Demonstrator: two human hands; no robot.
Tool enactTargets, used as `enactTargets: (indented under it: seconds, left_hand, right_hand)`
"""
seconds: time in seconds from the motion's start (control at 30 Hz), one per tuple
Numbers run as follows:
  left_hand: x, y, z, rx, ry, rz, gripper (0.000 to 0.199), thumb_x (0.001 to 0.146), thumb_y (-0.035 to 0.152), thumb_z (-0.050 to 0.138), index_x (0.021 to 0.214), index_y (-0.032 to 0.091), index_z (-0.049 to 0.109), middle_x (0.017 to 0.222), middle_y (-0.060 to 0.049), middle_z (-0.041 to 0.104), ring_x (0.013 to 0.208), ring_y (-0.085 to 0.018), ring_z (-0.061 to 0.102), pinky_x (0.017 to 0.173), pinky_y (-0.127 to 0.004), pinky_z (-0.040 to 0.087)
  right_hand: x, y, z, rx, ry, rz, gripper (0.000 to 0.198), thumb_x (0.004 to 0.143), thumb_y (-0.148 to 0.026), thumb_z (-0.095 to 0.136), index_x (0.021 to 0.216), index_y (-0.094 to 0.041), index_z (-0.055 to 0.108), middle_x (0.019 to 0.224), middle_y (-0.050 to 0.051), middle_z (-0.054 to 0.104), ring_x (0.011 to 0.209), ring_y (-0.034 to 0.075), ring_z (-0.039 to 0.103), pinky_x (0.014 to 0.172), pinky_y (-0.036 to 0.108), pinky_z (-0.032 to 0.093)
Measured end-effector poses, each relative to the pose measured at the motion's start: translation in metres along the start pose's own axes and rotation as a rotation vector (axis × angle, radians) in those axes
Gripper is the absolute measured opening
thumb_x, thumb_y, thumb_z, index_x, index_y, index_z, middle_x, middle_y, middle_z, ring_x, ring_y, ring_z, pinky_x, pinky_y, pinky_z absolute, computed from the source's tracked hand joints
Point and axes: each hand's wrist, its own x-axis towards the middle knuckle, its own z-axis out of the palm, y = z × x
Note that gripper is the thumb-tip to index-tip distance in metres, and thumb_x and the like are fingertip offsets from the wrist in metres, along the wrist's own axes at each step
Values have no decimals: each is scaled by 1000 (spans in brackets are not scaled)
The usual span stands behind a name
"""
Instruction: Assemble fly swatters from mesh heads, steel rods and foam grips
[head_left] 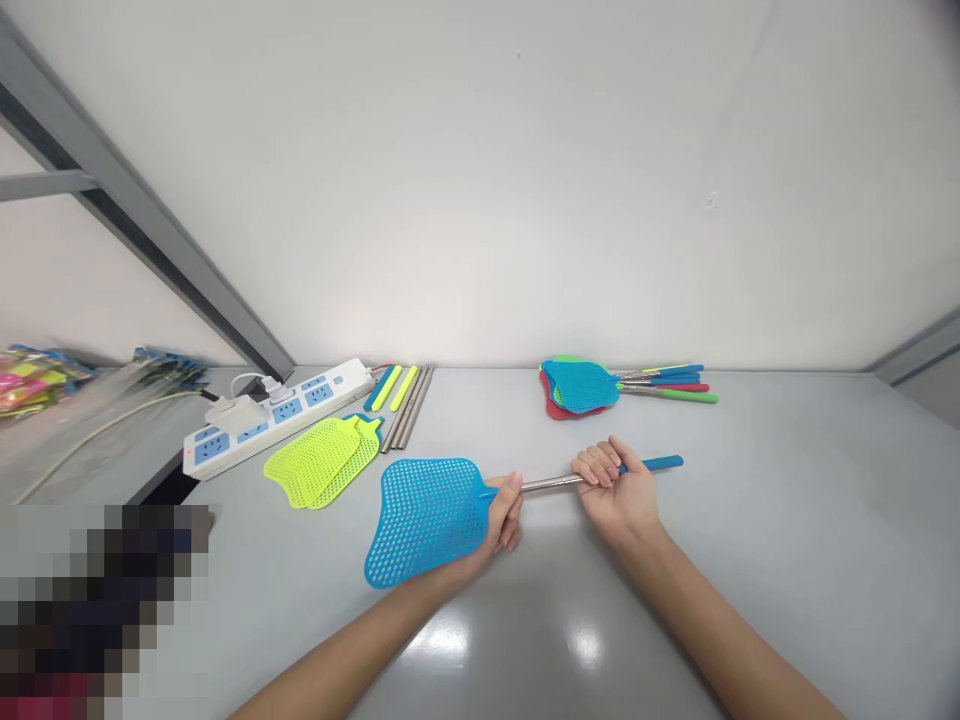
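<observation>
A blue fly swatter (431, 520) with a perforated head, a metal rod and a blue grip is held level above the grey table. My left hand (504, 515) is closed round the neck where the head meets the rod. Further right, my right hand (616, 490) wraps the rod beside the blue grip, whose end sticks out past the fingers. Left of the held swatter lie yellow swatter heads (319, 465), with a blue edge showing beneath them. Behind these are metal rods (409, 408), yellow grips (394, 388) and a blue grip (381, 388).
A stack of swatters (581, 388) in blue, red and green lies near the wall at the back right. A white power strip (277, 420) with plugs and a cable sits on the left. Plastic bags (112, 400) are beyond the metal frame (150, 210).
</observation>
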Motion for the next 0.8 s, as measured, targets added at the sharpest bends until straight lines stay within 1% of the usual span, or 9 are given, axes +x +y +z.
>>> enactTargets:
  seconds: [0.1, 0.2, 0.27, 0.43, 0.53, 0.63, 0.7, 0.8]
  left_hand:
    - [-3, 7, 0, 39, -26, 60, 39, 79, 45, 37, 51, 18, 38, 37, 6, 32, 37, -8, 38, 44, -21, 33]
    - [-3, 7, 1, 16, 9, 68, 38, 80, 47, 35, 56, 18, 41, 38, 7, 31, 36, -7, 34, 44, -21, 32]
    - [-2, 5, 2, -36, 73, 81, 38, 79, 49, 34, 59, 18, 43, 37, 8, 29, 35, -7, 31, 42, -21, 31]
    - [4, 3, 2, -250, 333, 132, 38, 72, 55, 41, 63, 19, 42, 37, 9, 29, 32, -5, 25, 38, -20, 26]
    - [7, 5, 1, -362, 397, 146, 37, 70, 55, 46, 64, 18, 43, 38, 9, 30, 32, -5, 22, 37, -19, 25]
    - [6, 8, -1, -443, 409, 136, 36, 71, 53, 47, 65, 18, 45, 38, 9, 30, 33, -5, 22, 38, -19, 25]
    - [5, 9, -2, -495, 380, 117, 38, 73, 54, 44, 64, 17, 47, 38, 8, 30, 33, -5, 23, 38, -20, 25]
    - [3, 9, -5, -565, 284, 104, 51, 74, 59, 32, 48, 16, 41, 38, 5, 30, 34, -6, 28, 40, -22, 29]
  right_hand:
    - [2, -3, 0, 22, 12, -3, 31, 77, -16, 39, 51, -18, 22, 41, -8, 18, 34, 6, 21, 36, 19, 27]
    - [3, -5, 0, 15, 8, -22, 31, 78, -17, 39, 51, -18, 23, 42, -8, 19, 35, 6, 23, 37, 19, 28]
    - [2, -3, 1, -2, -9, -42, 31, 78, -18, 39, 51, -18, 24, 43, -8, 19, 36, 6, 23, 38, 19, 29]
    - [-5, 6, 7, -127, -96, -86, 34, 80, -26, 39, 50, -17, 27, 46, -6, 23, 40, 6, 30, 44, 22, 32]
    - [-11, 11, 11, -204, -137, -125, 38, 81, -32, 39, 48, -16, 27, 47, -5, 25, 43, 7, 33, 48, 25, 34]
    - [-14, 13, 13, -211, -159, -145, 40, 80, -35, 39, 46, -16, 28, 47, -5, 26, 45, 8, 34, 50, 26, 35]
    - [-14, 14, 12, -187, -162, -149, 40, 80, -34, 40, 46, -16, 28, 47, -5, 27, 45, 8, 34, 51, 26, 34]
    - [-13, 12, 10, -146, -151, -173, 38, 79, -31, 42, 47, -16, 29, 47, -5, 27, 45, 8, 34, 51, 26, 34]
